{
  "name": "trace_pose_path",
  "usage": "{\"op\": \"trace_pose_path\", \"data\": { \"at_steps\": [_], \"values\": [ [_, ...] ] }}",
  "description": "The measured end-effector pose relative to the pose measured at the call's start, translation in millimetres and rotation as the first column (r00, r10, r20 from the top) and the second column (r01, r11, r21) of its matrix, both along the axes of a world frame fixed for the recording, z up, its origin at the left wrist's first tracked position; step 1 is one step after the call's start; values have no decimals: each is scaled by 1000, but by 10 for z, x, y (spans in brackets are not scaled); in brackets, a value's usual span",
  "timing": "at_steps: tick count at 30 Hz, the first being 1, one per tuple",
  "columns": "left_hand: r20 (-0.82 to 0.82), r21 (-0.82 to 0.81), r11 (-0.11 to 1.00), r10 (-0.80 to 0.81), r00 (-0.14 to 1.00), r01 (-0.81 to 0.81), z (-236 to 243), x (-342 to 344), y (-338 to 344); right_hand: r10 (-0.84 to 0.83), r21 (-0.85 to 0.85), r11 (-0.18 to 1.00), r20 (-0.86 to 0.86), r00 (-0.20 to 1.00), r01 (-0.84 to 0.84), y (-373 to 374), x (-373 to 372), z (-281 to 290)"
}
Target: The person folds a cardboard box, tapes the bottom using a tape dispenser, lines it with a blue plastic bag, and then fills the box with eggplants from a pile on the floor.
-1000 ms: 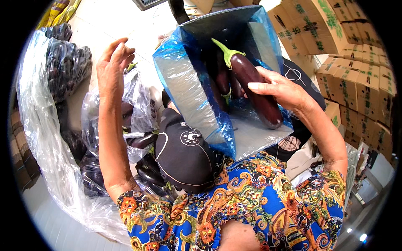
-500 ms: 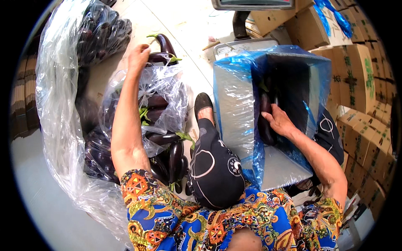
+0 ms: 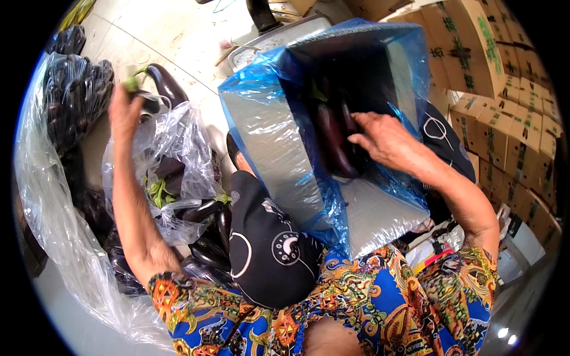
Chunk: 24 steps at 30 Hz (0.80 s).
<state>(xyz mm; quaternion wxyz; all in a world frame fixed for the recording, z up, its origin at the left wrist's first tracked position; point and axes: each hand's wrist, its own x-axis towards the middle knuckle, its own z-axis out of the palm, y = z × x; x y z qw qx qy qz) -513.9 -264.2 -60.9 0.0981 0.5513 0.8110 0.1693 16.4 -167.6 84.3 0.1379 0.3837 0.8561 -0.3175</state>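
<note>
My left hand (image 3: 123, 113), blurred by motion, is closed on an eggplant whose green cap (image 3: 130, 85) shows above the fingers; most of its body is hidden. Just beyond it a curved dark eggplant (image 3: 166, 86) lies on the floor. Below the hand is a clear plastic bag (image 3: 190, 133) with more eggplants in it. On the right, my right hand (image 3: 389, 139) reaches into a box lined with blue plastic film (image 3: 267, 118). Its fingers are stretched out, with the tips at a slim eggplant (image 3: 349, 118). A thicker eggplant (image 3: 332, 139) lies beside that one.
Large clear bags of eggplants (image 3: 77, 101) line the left side. Loose eggplants (image 3: 208, 255) lie by my black-clad knee (image 3: 273, 243). A scale platform (image 3: 279, 41) stands behind the lined box. Printed cardboard cartons (image 3: 493, 130) are stacked at the right.
The view has swung, so the lined box sits further left. My left hand has picked up an eggplant from the floor and turned it. My right hand's fingers have straightened inside the box.
</note>
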Motion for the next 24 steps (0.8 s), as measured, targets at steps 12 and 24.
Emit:
{"op": "trace_pose_path", "data": {
  "at_steps": [12, 24],
  "values": [
    [590, 472, 861, -149, 793, -190, 2571, 1791, -540, -103, 227, 956, -336, 936, 187, 315, 377, 263],
    [811, -129, 949, -66, 581, 287, 1061, 3384, 907, -164, 176, 964, -201, 966, 201, 332, 268, 197]
  ]
}}
